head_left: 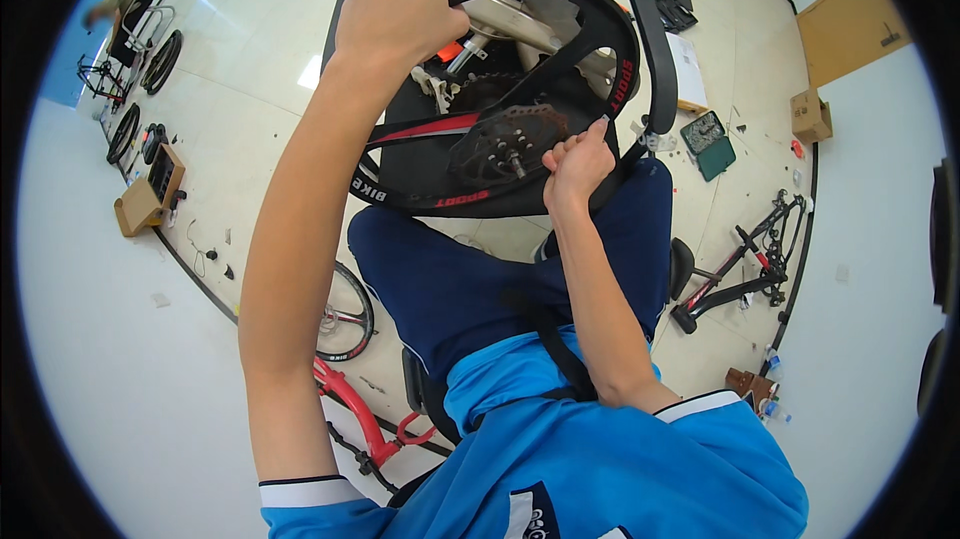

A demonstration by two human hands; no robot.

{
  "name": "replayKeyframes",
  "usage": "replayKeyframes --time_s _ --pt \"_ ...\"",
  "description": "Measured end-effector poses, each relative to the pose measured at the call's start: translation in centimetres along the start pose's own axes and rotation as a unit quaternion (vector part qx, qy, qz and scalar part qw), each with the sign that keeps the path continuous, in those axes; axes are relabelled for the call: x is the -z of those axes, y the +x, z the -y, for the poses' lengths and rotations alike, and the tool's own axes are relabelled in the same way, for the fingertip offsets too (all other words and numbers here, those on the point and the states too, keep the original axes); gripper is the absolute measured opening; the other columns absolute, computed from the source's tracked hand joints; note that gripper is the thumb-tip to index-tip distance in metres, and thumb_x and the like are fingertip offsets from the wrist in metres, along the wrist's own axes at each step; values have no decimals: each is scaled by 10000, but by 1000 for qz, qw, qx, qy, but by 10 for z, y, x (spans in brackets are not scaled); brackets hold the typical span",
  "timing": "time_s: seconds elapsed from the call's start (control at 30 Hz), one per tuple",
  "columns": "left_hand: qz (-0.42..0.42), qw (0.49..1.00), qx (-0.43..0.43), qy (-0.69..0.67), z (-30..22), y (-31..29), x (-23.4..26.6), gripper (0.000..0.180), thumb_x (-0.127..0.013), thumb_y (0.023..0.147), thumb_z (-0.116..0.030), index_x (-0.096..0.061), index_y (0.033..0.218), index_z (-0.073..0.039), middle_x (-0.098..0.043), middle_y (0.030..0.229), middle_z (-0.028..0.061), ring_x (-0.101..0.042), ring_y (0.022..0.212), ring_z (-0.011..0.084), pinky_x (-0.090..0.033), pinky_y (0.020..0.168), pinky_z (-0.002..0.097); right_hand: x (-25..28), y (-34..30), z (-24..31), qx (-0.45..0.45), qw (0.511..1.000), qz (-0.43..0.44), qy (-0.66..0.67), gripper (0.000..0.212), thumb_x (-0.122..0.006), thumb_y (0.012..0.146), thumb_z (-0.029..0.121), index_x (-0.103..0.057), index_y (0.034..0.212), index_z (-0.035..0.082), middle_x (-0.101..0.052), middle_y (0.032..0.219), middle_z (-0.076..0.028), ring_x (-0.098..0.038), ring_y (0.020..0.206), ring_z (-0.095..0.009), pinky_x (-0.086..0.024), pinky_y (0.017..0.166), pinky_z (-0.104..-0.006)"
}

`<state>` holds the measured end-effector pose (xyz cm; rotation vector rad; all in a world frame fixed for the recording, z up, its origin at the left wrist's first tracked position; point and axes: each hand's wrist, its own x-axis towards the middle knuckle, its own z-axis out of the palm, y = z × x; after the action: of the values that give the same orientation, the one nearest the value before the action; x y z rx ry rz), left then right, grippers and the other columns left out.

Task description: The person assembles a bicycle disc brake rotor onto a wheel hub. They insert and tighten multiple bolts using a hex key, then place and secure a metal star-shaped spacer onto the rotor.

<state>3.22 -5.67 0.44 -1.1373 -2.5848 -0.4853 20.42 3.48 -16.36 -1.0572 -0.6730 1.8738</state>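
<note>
In front of me a black bicycle wheel [622, 49] with broad spokes and red accents is held tilted over a black chair seat [415, 104]. My left hand [398, 14] is closed round its rim at the upper left. A dark brake disc [535, 127] sits at the hub, with the axle [516, 163] sticking out of its middle. Just right of the disc is my right hand [580, 167], its fingers curled in and one digit pointing up toward the rim. Whatever it may hold is hidden. Loose metal parts show behind the wheel through its openings.
Black armrests [655, 59] flank the chair. To the right lie a green tool case [710, 151] and a black bicycle frame [745, 269]. A red frame [360, 414] and another wheel [350, 314] are at lower left. An open cardboard box [140, 207] stands by the left wall.
</note>
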Motion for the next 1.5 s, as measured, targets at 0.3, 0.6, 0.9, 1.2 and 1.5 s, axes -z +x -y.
replayKeyframes --time_s 0.3,0.6,0.9,1.2,1.5 --pt "17 1000 -6 11 -9 -3 3 282 -672 720 -217 -690 795 55 -694 790 276 -700 765 439 -583 727 476 -6 -11 9 38 994 -22 -98 531 -428 1082 323 -412 614 73 -461 519 -24 -424 435 -163 -326 418 -360" --pt "31 999 -8 13 -25 4 5 311 -665 737 -232 -704 865 48 -706 804 261 -709 799 434 -594 774 471 -5 -27 8 268 906 176 -278 552 -447 1093 338 -523 664 -2 -470 524 -3 -456 515 -82 -363 505 -298" --pt "18 1000 2 22 -18 3 1 319 -683 738 -243 -711 873 45 -711 811 244 -708 778 416 -588 748 457 1 -10 23 6 980 197 -4 532 -453 1087 397 -289 645 152 -224 561 42 -198 467 -95 -193 451 -289" --pt "55 998 28 17 -5 13 2 357 -659 733 -237 -665 867 94 -692 815 279 -696 793 425 -573 772 454 34 2 -4 -160 975 59 146 534 -398 1092 399 -256 628 175 -182 548 44 -127 465 -118 -158 456 -306" --pt "63 997 26 25 6 22 -10 324 -651 722 -224 -676 814 85 -674 713 270 -690 694 415 -576 714 446 12 -6 -10 -197 957 1 214 512 -328 1111 342 -253 643 150 -188 580 16 -187 498 -139 -235 501 -308"
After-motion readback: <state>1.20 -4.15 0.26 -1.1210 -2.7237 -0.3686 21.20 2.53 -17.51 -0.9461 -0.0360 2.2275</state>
